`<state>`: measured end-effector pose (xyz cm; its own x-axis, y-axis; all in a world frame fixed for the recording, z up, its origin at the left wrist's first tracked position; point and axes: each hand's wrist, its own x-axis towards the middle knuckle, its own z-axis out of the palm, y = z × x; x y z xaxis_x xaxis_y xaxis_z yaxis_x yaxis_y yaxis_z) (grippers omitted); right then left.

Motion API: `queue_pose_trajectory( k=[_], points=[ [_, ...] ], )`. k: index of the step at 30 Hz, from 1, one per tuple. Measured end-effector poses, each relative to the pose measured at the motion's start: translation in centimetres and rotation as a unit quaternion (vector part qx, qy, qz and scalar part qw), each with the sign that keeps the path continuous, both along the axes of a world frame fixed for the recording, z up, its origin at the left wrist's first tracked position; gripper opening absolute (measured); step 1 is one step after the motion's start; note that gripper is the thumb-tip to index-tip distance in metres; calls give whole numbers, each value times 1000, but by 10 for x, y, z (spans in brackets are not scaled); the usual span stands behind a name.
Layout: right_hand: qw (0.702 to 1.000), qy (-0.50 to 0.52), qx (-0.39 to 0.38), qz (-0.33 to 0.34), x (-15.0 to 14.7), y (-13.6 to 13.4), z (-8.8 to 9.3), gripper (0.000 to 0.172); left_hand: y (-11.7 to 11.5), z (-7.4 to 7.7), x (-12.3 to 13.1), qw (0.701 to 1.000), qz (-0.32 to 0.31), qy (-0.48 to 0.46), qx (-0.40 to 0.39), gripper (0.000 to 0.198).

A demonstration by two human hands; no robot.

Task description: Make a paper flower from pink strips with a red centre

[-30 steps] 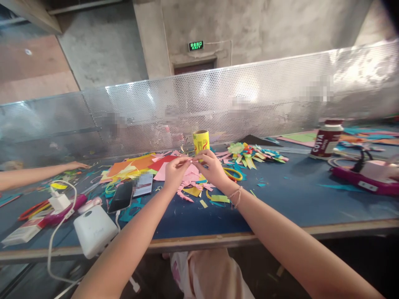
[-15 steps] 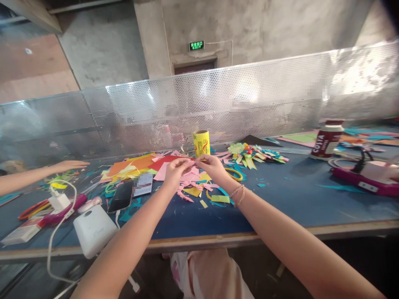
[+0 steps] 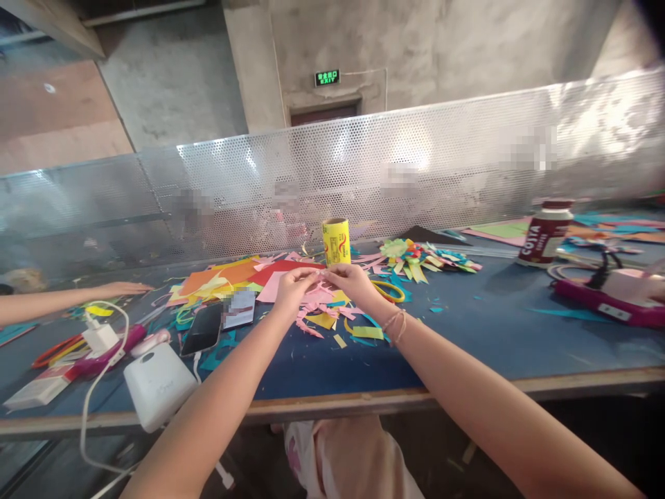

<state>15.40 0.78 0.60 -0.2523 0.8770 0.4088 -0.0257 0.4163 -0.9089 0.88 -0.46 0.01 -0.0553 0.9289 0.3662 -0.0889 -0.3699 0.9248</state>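
Note:
My left hand (image 3: 291, 291) and my right hand (image 3: 359, 287) meet above the middle of the table, fingertips touching in a pinch. Between them is a small piece of pink paper (image 3: 320, 283), mostly hidden by the fingers. Beneath lie cut pink paper strips (image 3: 312, 317), with yellow scraps (image 3: 368, 332) around them. A yellow cardboard tube (image 3: 337, 242) stands upright just behind my right hand. Yellow-handled scissors (image 3: 391, 291), partly covered, rest beside my right wrist. Red paper (image 3: 283, 267) and orange paper (image 3: 213, 276) spread behind and left of my left hand.
At left are a phone (image 3: 202, 329), a white power bank (image 3: 158, 384) with cables and a purple power strip (image 3: 117, 352). Another person's hand (image 3: 125, 288) rests at far left. Paper flowers (image 3: 408, 256), a coffee bottle (image 3: 545, 234) and another power strip (image 3: 605, 305) lie right. Perforated metal (image 3: 353, 173) borders the back.
My hands stay pinched together, with the fingertips drawn slightly closer. The other person's hand at far left has lowered a little toward the table.

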Motion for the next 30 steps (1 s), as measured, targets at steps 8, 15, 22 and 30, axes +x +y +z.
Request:
queue_pose_trajectory(
  k=[8, 15, 22, 30],
  points=[
    [1000, 19, -2, -16, 2, 8, -7, 23, 4, -2, -2, 1000, 11, 21, -7, 28],
    [1000, 12, -11, -19, 2, 9, -6, 25, 4, -2, -1, 999, 13, 33, 9, 22],
    [1000, 6, -16, -11, 1, 3, -2, 25, -2, 5, 0, 995, 27, 90, 36, 17],
    [997, -63, 48, 21, 2, 1, -4, 23, -9, 8, 4, 991, -6, 130, 44, 30]
  ],
)
